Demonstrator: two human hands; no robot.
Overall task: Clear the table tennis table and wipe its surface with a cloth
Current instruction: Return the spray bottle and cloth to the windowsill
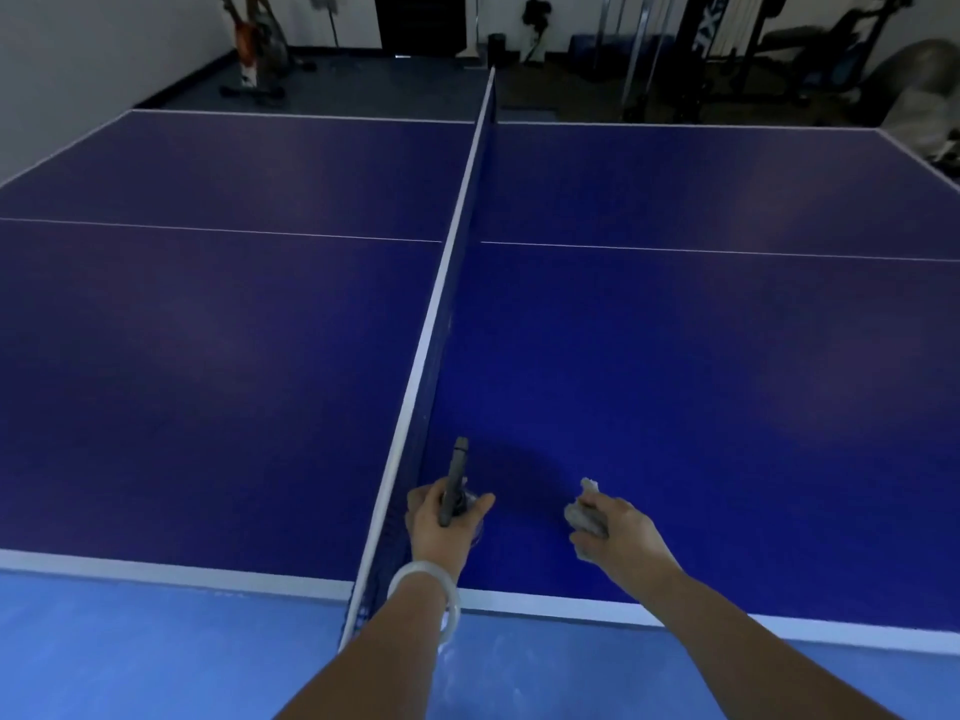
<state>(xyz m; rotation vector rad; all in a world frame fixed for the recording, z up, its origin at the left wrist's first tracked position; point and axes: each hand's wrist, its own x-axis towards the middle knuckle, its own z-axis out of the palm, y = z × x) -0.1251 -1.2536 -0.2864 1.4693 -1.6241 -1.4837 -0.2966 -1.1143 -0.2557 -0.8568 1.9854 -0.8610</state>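
The tabletop (pixel 675 356) is running off the frame at left and right. The left hand (pixel 441 527) is covering the lower part of a dark slim object (pixel 457 470), its kind staying unclear; the right hand (pixel 618 532) is hiding most of the cloth (pixel 587 504). Far gym equipment (pixel 779 54) is appearing dim and blurred.

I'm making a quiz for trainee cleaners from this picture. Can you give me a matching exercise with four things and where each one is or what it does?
Things:
1. left hand
2. right hand
3. net
4. bracelet

States:
A. runs across the middle of the blue table
B. grips a pale crumpled cloth
C. sits on the left wrist
D. holds a dark, narrow object close beside the net

Pairs: 1-D, 2-B, 3-A, 4-C
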